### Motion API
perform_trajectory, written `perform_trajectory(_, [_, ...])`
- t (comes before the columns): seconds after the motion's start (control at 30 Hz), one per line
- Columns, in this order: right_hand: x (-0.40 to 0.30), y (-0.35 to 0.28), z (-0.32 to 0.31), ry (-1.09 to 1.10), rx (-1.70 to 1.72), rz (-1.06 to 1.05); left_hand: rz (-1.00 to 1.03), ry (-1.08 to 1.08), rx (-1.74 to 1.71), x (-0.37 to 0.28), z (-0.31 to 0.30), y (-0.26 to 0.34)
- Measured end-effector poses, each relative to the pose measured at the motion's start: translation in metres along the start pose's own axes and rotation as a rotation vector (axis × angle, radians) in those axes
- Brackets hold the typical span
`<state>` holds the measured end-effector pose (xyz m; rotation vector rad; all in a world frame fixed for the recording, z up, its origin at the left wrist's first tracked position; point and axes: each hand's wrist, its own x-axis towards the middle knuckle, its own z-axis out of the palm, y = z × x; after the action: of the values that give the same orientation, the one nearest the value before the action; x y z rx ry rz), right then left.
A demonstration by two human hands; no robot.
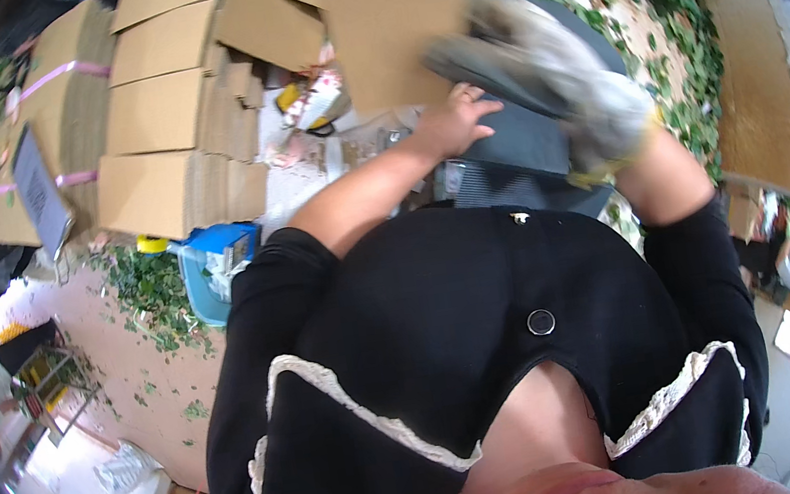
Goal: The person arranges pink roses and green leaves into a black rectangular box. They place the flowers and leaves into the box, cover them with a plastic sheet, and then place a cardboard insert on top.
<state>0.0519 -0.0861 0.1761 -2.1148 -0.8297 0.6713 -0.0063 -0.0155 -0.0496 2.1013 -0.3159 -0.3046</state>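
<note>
A flat piece of brown cardboard is raised in front of me, blurred. My right hand, in a grey and white work glove and also blurred, grips its right side. My left hand is bare, with a ring on one finger; its fingers are spread just below the cardboard's lower edge, and whether they touch it is unclear. Beneath my hands lies a dark grey surface with a ribbed dark part nearer my body. Patterned scissors-like or wrapped items lie left of the cardboard, too unclear to name.
Stacked cardboard stands on the left, beside a bundle tied with pink strap. A light blue plastic bin stands near my left elbow. Green leaves lie along the right, others on the floor at left. People are at both far sides.
</note>
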Motion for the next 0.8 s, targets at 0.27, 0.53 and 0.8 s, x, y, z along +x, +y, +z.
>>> perform_trajectory(0.27, [-0.091, 0.158, -0.039, 0.015, 0.741, 0.770, 0.097, 0.078, 0.350, 0.003, 0.012, 0.004])
perform_trajectory(0.53, [-0.057, 0.207, 0.011, -0.143, 0.605, 0.727, 0.102, 0.165, 0.241, -0.018, 0.008, -0.022])
perform_trajectory(0.8, [-0.058, 0.217, 0.010, -0.148, 0.441, 0.690, -0.770, -0.033, -0.545, -0.040, -0.011, 0.008])
